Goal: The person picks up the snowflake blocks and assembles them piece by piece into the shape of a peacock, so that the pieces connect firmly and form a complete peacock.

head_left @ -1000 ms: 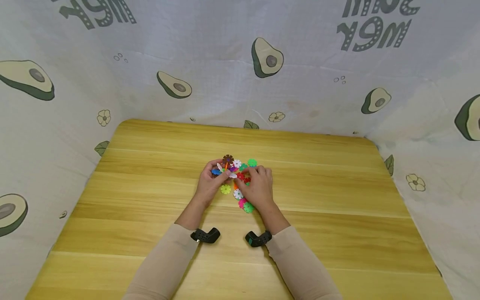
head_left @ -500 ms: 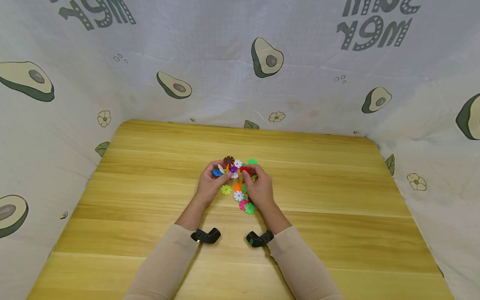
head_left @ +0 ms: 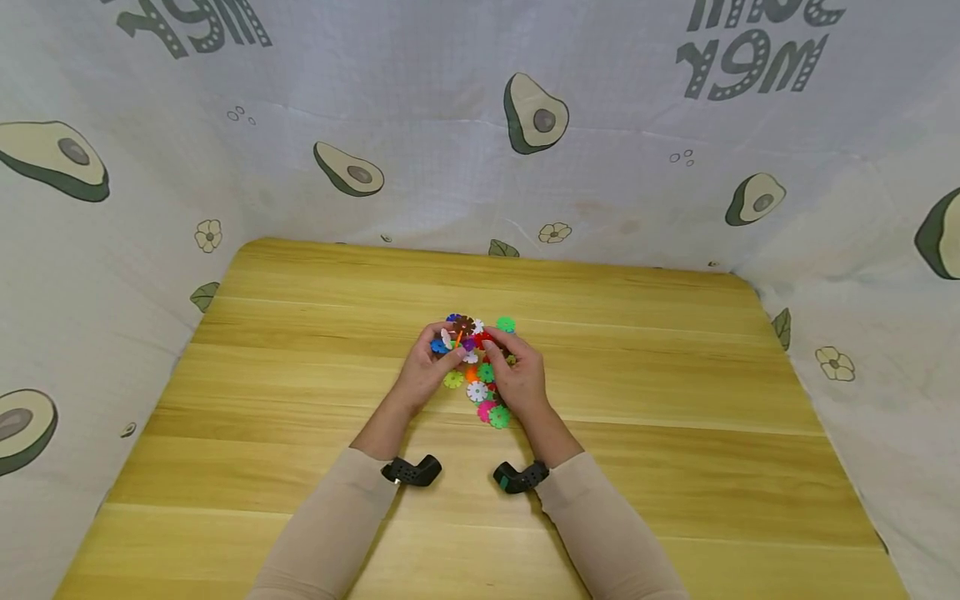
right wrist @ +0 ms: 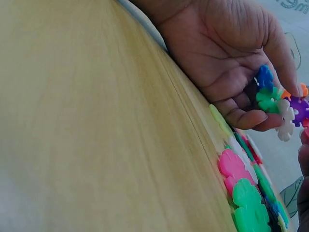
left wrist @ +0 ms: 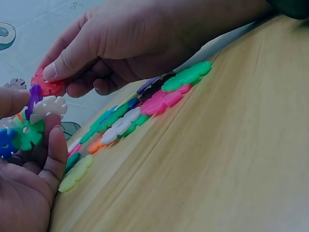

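We note both hands close together above the surface (head_left: 637,417). Left hand (head_left: 422,367) pinches a cluster of joined snowflake discs; right hand (head_left: 523,372) pinches a red snowflake disc (left wrist: 47,86) between thumb and fingers. We see the red disc on the cluster's right side, at its purple disc (right wrist: 298,111), edges meeting in the left wrist view; whether slotted, we cannot tell. Right hand is nearer the red. Purple stands edge-on in that view, so slot alignment seems, to us, decisive.
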The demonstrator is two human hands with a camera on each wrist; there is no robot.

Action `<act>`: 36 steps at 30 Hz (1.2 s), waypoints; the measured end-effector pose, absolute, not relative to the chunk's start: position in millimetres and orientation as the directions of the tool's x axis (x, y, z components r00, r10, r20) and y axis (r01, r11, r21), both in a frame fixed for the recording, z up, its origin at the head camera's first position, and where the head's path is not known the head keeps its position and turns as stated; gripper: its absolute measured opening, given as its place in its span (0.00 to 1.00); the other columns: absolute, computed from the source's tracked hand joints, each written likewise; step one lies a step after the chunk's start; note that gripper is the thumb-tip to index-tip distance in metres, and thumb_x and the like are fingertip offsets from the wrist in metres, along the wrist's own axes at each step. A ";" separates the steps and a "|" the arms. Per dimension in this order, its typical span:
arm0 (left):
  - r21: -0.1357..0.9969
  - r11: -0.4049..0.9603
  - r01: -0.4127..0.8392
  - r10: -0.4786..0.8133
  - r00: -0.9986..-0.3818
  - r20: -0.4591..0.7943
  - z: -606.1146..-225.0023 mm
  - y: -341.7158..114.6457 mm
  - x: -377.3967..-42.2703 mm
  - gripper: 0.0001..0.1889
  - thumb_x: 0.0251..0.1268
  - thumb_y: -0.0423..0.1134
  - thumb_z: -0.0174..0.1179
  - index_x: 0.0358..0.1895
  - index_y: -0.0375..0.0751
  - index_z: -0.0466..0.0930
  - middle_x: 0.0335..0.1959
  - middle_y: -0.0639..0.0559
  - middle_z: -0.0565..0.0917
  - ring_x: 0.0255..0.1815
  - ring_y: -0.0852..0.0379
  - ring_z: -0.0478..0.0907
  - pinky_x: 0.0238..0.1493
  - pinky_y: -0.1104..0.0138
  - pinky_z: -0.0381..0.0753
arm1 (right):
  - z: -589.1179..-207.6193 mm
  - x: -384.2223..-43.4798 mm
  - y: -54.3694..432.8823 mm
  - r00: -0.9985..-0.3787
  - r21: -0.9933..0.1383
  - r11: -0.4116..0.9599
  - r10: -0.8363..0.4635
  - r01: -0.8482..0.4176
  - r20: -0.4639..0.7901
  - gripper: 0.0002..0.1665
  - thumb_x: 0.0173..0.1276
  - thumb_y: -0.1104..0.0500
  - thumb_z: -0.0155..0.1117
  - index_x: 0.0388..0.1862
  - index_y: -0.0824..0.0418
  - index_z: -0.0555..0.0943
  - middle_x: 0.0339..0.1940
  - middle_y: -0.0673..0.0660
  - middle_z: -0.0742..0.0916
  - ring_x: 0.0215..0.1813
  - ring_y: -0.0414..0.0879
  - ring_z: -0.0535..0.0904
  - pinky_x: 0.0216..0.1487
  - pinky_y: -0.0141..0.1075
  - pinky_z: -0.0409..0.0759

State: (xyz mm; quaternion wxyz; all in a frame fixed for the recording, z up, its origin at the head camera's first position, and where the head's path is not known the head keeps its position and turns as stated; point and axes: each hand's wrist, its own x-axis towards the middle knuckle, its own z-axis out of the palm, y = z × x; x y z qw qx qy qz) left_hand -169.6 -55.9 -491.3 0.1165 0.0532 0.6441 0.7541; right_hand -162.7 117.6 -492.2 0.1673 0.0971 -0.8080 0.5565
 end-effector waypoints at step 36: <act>0.957 -0.269 -0.111 0.162 -0.984 -0.069 -493.6 -55.1 -171.0 0.15 0.69 0.32 0.66 0.49 0.41 0.69 0.39 0.56 0.86 0.39 0.59 0.85 0.44 0.69 0.88 | -490.5 -173.2 159.6 -0.966 -0.731 0.645 -0.247 -0.224 0.078 0.08 0.66 0.51 0.75 0.41 0.52 0.89 0.41 0.52 0.87 0.53 0.51 0.72 0.56 0.46 0.71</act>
